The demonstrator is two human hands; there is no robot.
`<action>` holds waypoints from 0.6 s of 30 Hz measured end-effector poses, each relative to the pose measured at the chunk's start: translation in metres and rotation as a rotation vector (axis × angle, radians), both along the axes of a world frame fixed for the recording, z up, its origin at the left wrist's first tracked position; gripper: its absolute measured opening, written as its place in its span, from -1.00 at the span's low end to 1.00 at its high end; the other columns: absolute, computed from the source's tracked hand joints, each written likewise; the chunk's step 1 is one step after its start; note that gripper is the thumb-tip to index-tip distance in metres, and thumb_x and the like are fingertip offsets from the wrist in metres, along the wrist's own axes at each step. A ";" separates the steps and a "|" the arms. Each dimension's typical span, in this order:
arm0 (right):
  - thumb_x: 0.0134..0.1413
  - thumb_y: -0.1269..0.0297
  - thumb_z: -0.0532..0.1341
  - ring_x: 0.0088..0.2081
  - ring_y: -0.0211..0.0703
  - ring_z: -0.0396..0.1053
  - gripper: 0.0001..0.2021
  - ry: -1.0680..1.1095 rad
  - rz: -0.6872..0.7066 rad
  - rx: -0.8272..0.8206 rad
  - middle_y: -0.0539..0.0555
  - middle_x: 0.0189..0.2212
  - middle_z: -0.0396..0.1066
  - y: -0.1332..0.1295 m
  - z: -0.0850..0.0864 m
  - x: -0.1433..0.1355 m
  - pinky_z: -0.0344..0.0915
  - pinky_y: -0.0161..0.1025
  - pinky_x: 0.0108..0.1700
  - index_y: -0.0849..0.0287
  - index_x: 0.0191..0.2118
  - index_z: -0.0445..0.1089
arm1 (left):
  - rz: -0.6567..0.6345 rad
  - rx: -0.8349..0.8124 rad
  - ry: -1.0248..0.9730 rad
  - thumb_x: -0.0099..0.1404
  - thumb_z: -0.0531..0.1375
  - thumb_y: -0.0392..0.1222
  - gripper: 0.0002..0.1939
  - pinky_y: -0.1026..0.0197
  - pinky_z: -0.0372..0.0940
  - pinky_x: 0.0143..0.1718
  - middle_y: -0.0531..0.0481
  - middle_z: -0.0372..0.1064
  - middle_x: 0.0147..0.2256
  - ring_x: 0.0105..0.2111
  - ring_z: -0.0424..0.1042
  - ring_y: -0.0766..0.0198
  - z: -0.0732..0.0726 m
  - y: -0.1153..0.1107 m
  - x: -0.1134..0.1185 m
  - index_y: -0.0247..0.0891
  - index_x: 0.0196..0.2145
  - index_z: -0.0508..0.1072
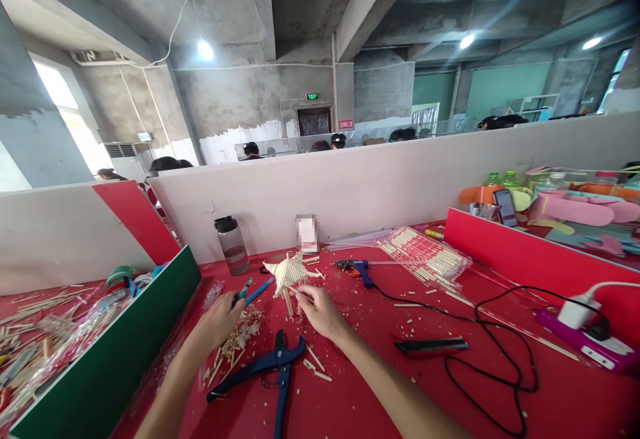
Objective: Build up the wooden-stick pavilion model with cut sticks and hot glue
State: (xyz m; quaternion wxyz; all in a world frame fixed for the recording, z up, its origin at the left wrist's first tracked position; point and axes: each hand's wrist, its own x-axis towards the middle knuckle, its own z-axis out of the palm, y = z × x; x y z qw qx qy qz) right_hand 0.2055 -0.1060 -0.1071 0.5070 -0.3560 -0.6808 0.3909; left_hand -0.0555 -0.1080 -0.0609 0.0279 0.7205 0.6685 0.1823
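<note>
A small pavilion model made of thin wooden sticks, with a pointed, flared roof, stands on the red table. My right hand is closed at its right side, thumb and fingers pinching a stick at the roof's lower edge. To the left, my left hand is curled round a slim teal-and-black tool; its exact kind is hard to make out. A blue stick-shaped object lies between that hand and the model. Below the model rests a blue pipe cutter with spread handles.
Wood scraps litter the table. A glue gun trails a black cord to a purple power strip. Also here are a black utility knife, bagged sticks and a water bottle. Green and red dividers flank the table.
</note>
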 end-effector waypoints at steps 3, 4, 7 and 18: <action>0.31 -0.05 0.10 -0.50 -0.13 0.37 -0.60 0.001 -0.004 -0.003 0.04 -0.56 0.40 -0.001 0.001 0.000 0.24 -0.23 -0.40 0.19 -0.22 0.51 | 0.027 -0.069 -0.224 0.37 -0.16 0.05 -0.51 0.14 0.41 -0.31 -0.14 0.52 -0.43 -0.36 0.54 0.07 0.012 -0.003 -0.005 -0.26 -0.41 0.43; 0.31 -0.05 0.10 -0.49 -0.13 0.37 -0.60 0.004 -0.002 -0.004 0.04 -0.56 0.40 -0.001 0.001 0.000 0.24 -0.23 -0.39 0.19 -0.23 0.51 | 0.035 -0.110 -0.385 0.37 -0.14 0.08 -0.50 0.14 0.43 -0.31 -0.15 0.52 -0.44 -0.38 0.55 0.07 0.017 -0.006 -0.006 -0.26 -0.43 0.43; 0.30 -0.06 0.10 -0.48 -0.13 0.37 -0.59 0.015 0.008 -0.013 0.03 -0.55 0.39 -0.003 0.002 0.000 0.25 -0.23 -0.39 0.20 -0.22 0.50 | 0.010 -0.344 -1.042 0.29 0.04 0.11 -0.59 0.11 0.47 -0.22 -0.18 0.55 -0.40 -0.33 0.57 0.06 0.031 -0.019 -0.008 -0.29 -0.36 0.48; 0.32 -0.14 0.03 -0.56 -0.27 0.13 -0.60 0.196 0.107 -0.059 -0.06 -0.55 0.26 -0.025 0.027 0.004 0.07 -0.32 -0.51 0.12 -0.27 0.26 | -0.274 -0.541 -1.386 0.33 0.10 0.13 -0.44 0.09 0.48 -0.30 -0.23 0.56 -0.16 -0.22 0.57 0.01 0.060 -0.050 0.004 -0.31 0.10 0.43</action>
